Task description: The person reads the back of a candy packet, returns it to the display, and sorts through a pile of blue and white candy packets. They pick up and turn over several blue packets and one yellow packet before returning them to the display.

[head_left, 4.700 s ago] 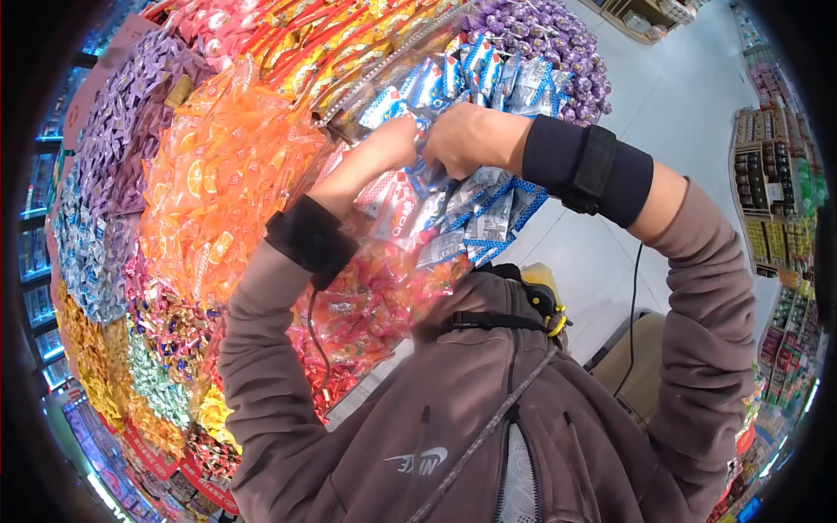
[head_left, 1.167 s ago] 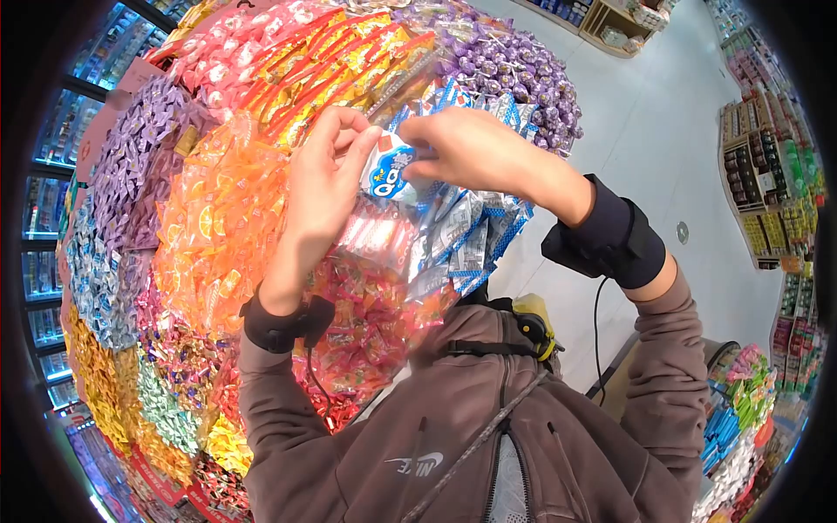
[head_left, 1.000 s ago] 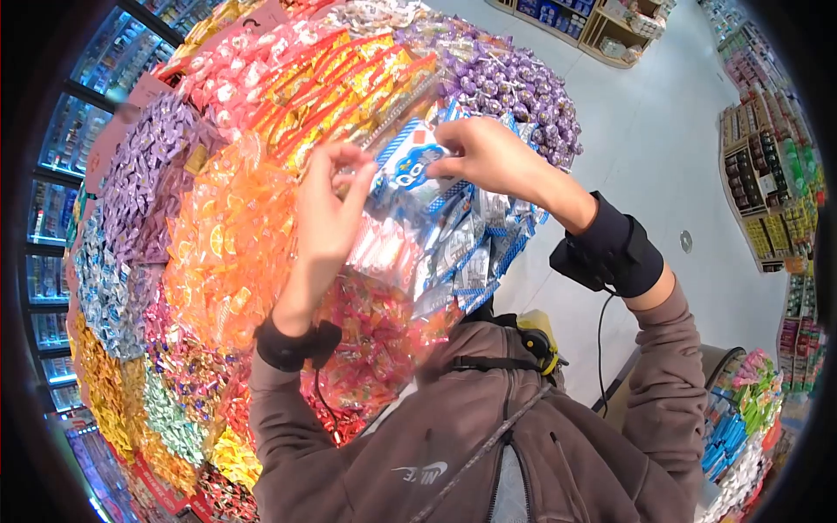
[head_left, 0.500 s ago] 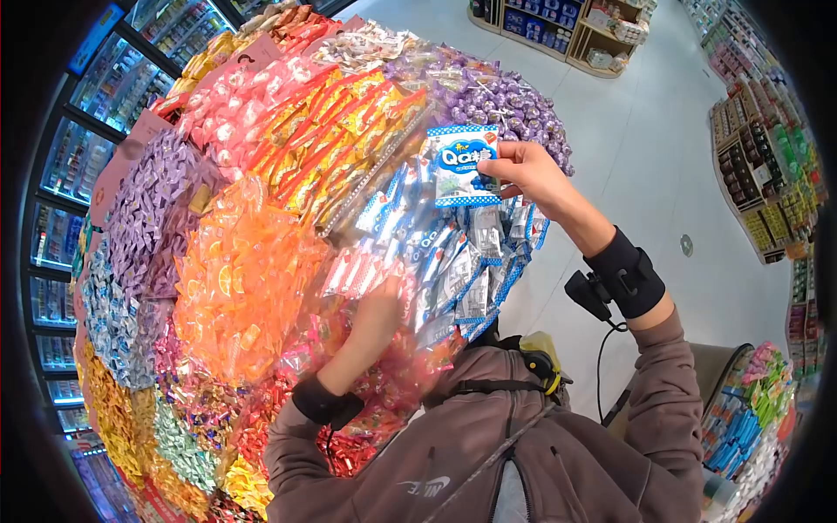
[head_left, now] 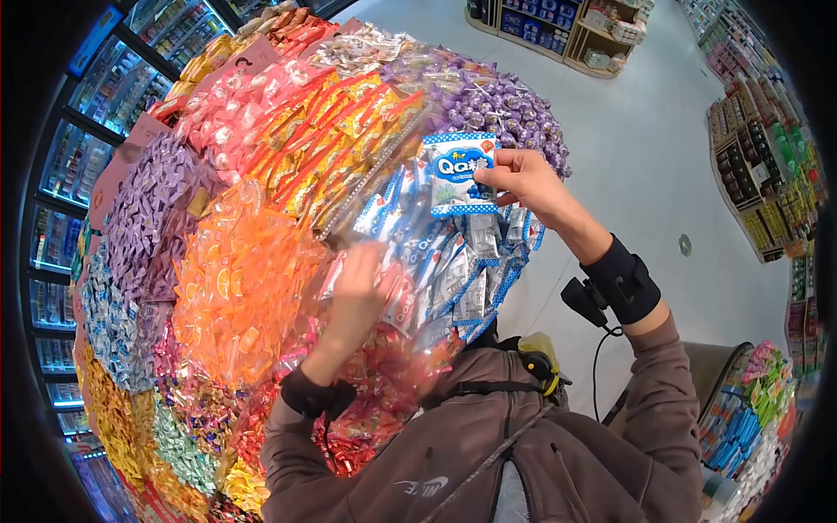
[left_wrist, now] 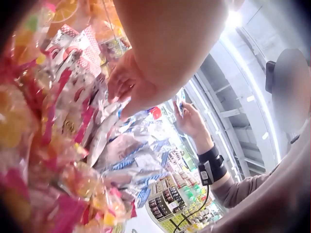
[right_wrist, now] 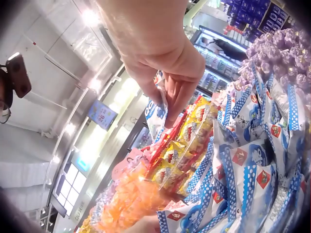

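Pinching the blue-and-white packet (head_left: pixel 458 174) by its edge, your right hand (head_left: pixel 523 179) now holds it alone, raised over the candy pile (head_left: pixel 235 261). Your left hand (head_left: pixel 362 283) let go and dropped onto the pile; blurred, grip unclear.

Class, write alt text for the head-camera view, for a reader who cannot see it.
A person's right hand pinches a blue-and-white packet above a heaped display of bright wrapped sweets. The left hand, blurred, touches the piled packets lower down; shop shelves line the floor behind.
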The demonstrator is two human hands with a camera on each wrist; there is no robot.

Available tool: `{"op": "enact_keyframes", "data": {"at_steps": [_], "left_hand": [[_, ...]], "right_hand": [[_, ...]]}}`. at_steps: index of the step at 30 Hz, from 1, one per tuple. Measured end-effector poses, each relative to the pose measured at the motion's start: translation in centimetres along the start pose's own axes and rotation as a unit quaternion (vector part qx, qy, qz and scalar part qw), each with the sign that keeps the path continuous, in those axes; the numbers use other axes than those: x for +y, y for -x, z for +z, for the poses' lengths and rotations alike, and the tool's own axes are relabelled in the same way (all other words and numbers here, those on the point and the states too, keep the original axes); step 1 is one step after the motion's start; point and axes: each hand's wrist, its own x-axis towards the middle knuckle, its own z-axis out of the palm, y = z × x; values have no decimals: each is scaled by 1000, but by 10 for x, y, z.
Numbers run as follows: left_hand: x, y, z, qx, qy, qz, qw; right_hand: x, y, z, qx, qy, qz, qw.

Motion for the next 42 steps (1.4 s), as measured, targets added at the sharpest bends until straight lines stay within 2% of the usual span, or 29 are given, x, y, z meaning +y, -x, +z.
{"op": "enact_keyframes", "data": {"at_steps": [1, 2, 4, 7, 9, 10, 11, 14, 15, 18, 21, 27, 33, 36, 38, 40, 42], "left_hand": [[5, -15, -9, 35, 15, 0, 999], [9, -27, -11, 40, 121, -26, 992], [21, -50, -6, 48, 328, -76, 940], [36, -70, 11, 71, 481, -124, 865], [36, -76, 13, 18, 534, -141, 834], [37, -77, 14, -8, 558, -149, 816], [40, -77, 16, 1, 563, -135, 816], [34, -75, 26, 10, 561, -145, 815], [41, -75, 23, 2, 582, -176, 794], [29, -73, 33, -1, 579, -163, 799], [35, -70, 32, -16, 653, -192, 732], [33, -67, 36, -42, 689, -205, 694], [29, -64, 39, 13, 654, -230, 720], [20, -60, 37, 47, 539, -190, 819], [21, -60, 30, 39, 513, -164, 842], [25, -63, 24, 34, 487, -150, 860], [30, -68, 17, 33, 462, -152, 873]], "right_hand": [[0, -2, 1, -7, -14, -6, 1000], [0, -3, 3, -13, -27, -12, 999], [-3, -5, 9, -29, -31, -21, 999], [-11, 3, 19, -50, -30, -30, 998], [-7, 6, 21, -68, -22, -32, 997], [-4, 7, 23, -77, -19, -33, 996], [-1, 9, 29, -50, -54, -52, 996], [-1, 12, 29, -25, -53, -10, 998], [1, 11, 28, -15, -37, -10, 999], [4, 13, 29, -6, -36, -20, 999], [7, 13, 30, 4, -56, -8, 998], [26, 8, 28, 1, -72, -6, 997], [28, 8, 33, 0, -91, -24, 996], [22, 3, 29, 3, -96, -75, 993], [13, -7, 23, 8, -66, -132, 989], [-11, -9, 24, -17, 50, -213, 976], [-26, -13, 28, -46, 105, -212, 970]]}}
